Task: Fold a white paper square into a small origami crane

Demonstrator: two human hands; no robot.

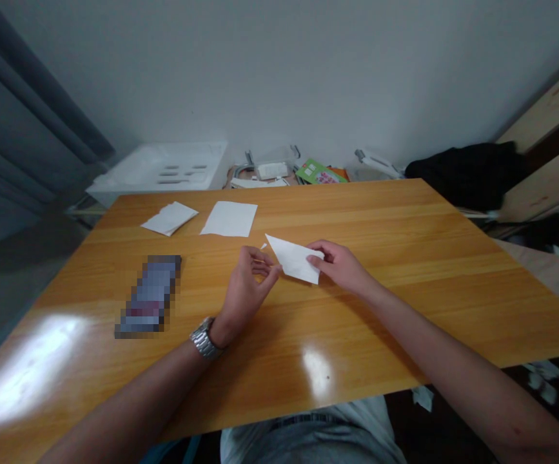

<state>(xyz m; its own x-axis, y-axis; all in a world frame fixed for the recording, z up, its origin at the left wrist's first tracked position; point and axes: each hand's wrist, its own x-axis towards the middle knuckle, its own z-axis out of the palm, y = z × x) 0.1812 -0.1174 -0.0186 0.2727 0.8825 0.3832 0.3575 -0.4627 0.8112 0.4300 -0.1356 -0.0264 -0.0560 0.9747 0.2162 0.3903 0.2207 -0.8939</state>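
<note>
A folded piece of white paper (pixel 293 259) with a pointed upper left corner is held just above the table. My right hand (pixel 337 263) pinches its right end, thumb on top and fingers behind. At the paper's lower left edge, my left hand (pixel 249 283) has its fingers curled and the thumb tip meeting a fingertip on that edge. A tiny white scrap (pixel 264 246) shows just beyond my left fingers. A metal-band watch (pixel 205 338) is on my left wrist.
On the wooden table (pixel 380 335) lie a white square sheet (pixel 231 219), a folded white paper (pixel 170 218) and a pixelated phone (pixel 149 296). Behind the far edge are a white foam tray (pixel 163 167), a green booklet (pixel 318 172) and black cloth (pixel 463 171). Paper scraps (pixel 423 397) lie below the table.
</note>
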